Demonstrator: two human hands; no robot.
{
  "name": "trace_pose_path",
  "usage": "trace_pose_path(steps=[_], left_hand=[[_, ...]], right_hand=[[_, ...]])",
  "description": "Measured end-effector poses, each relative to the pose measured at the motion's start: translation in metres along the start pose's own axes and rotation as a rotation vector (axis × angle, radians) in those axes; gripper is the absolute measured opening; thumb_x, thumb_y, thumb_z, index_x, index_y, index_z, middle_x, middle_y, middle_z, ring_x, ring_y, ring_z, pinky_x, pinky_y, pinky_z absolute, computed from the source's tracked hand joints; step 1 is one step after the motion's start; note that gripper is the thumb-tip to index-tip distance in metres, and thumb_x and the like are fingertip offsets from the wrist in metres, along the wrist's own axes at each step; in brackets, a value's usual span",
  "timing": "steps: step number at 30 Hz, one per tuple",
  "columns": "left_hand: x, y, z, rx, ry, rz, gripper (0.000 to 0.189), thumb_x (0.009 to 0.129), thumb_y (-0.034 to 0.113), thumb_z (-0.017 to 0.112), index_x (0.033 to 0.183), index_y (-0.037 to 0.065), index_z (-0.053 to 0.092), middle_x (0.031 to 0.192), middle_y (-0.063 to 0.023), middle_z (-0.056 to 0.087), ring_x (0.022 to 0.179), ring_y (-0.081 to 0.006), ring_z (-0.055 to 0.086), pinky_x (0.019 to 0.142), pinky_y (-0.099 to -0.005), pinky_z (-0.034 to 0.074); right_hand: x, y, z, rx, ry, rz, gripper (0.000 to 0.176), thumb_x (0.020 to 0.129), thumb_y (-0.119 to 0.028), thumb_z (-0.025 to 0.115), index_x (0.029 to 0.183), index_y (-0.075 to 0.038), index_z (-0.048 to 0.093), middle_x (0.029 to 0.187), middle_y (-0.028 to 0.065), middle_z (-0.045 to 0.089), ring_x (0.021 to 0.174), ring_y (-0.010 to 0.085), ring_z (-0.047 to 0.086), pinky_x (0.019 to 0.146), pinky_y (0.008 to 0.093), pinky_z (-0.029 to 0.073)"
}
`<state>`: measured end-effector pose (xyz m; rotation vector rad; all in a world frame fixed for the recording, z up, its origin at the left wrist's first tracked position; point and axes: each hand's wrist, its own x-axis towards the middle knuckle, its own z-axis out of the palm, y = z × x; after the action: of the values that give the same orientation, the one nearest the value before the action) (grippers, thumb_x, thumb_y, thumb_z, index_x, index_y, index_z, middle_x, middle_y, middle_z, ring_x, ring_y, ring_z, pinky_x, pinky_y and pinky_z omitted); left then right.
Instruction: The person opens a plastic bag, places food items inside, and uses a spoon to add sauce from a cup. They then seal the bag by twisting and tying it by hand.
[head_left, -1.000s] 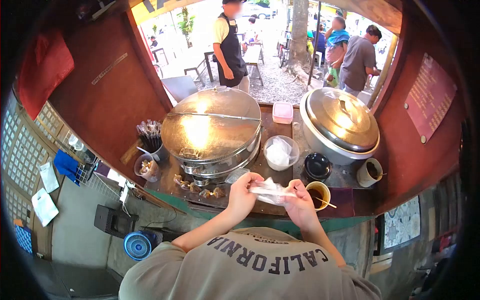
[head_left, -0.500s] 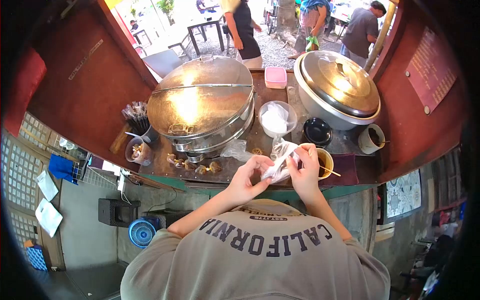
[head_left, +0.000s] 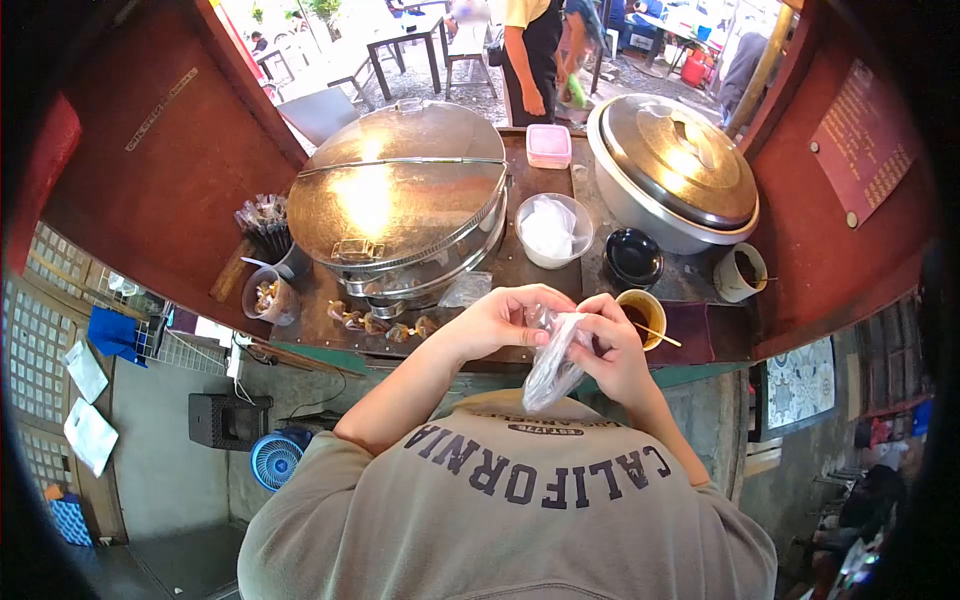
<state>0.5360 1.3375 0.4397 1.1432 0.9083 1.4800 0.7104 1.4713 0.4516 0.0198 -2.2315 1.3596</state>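
A clear plastic bag (head_left: 551, 376) hangs between my two hands in front of my chest, its lower part drooping toward my shirt. My left hand (head_left: 512, 322) grips its upper edge with bent fingers and thumb. My right hand (head_left: 610, 343) pinches the bag's other side near the top. Just beyond my right hand is a cup of dark sauce (head_left: 640, 312) with a wooden stick in it. Near my left hand lie a flat piece of clear plastic (head_left: 466, 289) and several small tied bags of brown sauce (head_left: 397, 331).
A large round lidded metal chafing dish (head_left: 405, 200) stands at left, a big lidded pot (head_left: 680, 165) at right. Between them are a bowl of white plastic (head_left: 553, 232), a pink-lidded box (head_left: 548, 146) and black bowls (head_left: 633, 258). People stand beyond the counter.
The bag has turned so that its body now hangs down toward my shirt. My left hand has moved closer to my right. Beyond the counter, people have shifted position.
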Motion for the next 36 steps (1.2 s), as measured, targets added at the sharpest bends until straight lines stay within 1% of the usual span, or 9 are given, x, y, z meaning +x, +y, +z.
trace_pose_path(steps=[3,9,15,18,21,24,29,34,36], left_hand=[[0.002,-0.006,-0.005,-0.115,0.018,-0.171,0.041,0.083,0.008,0.072,0.121,0.002,0.059,0.108,-0.0063,0.065,0.1,-0.0134,0.062,0.089,-0.0297,0.05],[0.011,-0.017,0.006,-0.339,0.105,-0.17,0.035,0.081,0.006,0.073,0.114,0.0,0.063,0.106,-0.0073,0.067,0.093,-0.0132,0.065,0.085,-0.0292,0.052],[0.014,-0.034,0.004,-0.18,0.357,-0.313,0.021,0.083,0.005,0.07,0.104,-0.001,0.067,0.095,-0.0064,0.069,0.085,-0.0138,0.065,0.08,-0.029,0.051],[0.013,-0.039,0.006,-0.094,0.344,-0.27,0.016,0.084,0.006,0.07,0.098,-0.001,0.069,0.091,-0.0057,0.069,0.081,-0.0136,0.064,0.077,-0.029,0.05],[0.013,-0.045,0.009,-0.177,0.305,-0.239,0.018,0.084,0.007,0.07,0.1,0.001,0.069,0.09,-0.0054,0.069,0.08,-0.0134,0.065,0.076,-0.0292,0.052],[0.017,-0.034,0.026,-0.475,0.331,-0.292,0.015,0.085,0.006,0.067,0.1,0.002,0.068,0.091,-0.0056,0.069,0.08,-0.0141,0.066,0.073,-0.0301,0.055],[0.022,-0.055,0.031,-0.585,0.413,-0.149,0.014,0.092,0.01,0.058,0.102,0.003,0.064,0.098,-0.0079,0.068,0.085,-0.0178,0.067,0.076,-0.0335,0.055],[0.024,-0.051,0.03,-0.667,0.372,-0.116,0.022,0.094,0.013,0.055,0.113,0.002,0.059,0.109,-0.0093,0.065,0.096,-0.0196,0.064,0.085,-0.0364,0.053],[0.025,-0.043,0.031,-0.701,0.306,-0.067,0.025,0.096,0.019,0.054,0.115,0.003,0.058,0.11,-0.0074,0.064,0.098,-0.017,0.063,0.088,-0.0351,0.052]], right_hand=[[-0.001,-0.003,0.0,0.026,0.009,0.026,0.027,0.073,0.002,0.074,0.098,-0.002,0.064,0.102,0.0071,0.051,0.089,0.0177,0.054,0.075,0.0285,0.045],[-0.008,0.008,0.0,0.012,0.052,0.031,0.031,0.073,0.002,0.074,0.102,-0.002,0.064,0.102,0.0077,0.051,0.092,0.0184,0.053,0.077,0.029,0.045],[-0.01,0.006,-0.001,-0.201,0.22,0.083,0.032,0.072,0.001,0.074,0.102,-0.003,0.065,0.1,0.0069,0.051,0.086,0.0166,0.053,0.075,0.0282,0.045],[-0.014,0.004,-0.001,-0.111,0.219,0.212,0.033,0.073,-0.001,0.072,0.105,-0.004,0.063,0.099,0.0066,0.053,0.089,0.0169,0.056,0.077,0.0297,0.047],[-0.013,0.007,0.005,0.136,0.179,0.17,0.042,0.073,-0.001,0.072,0.113,-0.002,0.058,0.105,0.009,0.054,0.096,0.0188,0.059,0.08,0.0305,0.049],[-0.007,-0.008,0.003,-0.068,0.078,0.166,0.052,0.072,-0.003,0.073,0.12,-0.002,0.054,0.113,0.0133,0.055,0.106,0.0261,0.058,0.09,0.0343,0.047],[0.005,-0.013,0.011,-0.192,0.025,0.126,0.062,0.074,-0.008,0.073,0.131,-0.004,0.048,0.123,0.016,0.053,0.113,0.0328,0.054,0.097,0.0373,0.043],[0.0,0.005,0.012,0.381,0.104,0.408,0.06,0.084,-0.011,0.061,0.138,-0.002,0.036,0.127,0.0127,0.049,0.119,0.0196,0.048,0.102,0.0333,0.038],[-0.001,0.008,0.01,0.48,0.237,0.314,0.054,0.089,-0.019,0.057,0.136,0.0,0.038,0.128,0.0129,0.049,0.12,0.0188,0.047,0.103,0.0326,0.036]])
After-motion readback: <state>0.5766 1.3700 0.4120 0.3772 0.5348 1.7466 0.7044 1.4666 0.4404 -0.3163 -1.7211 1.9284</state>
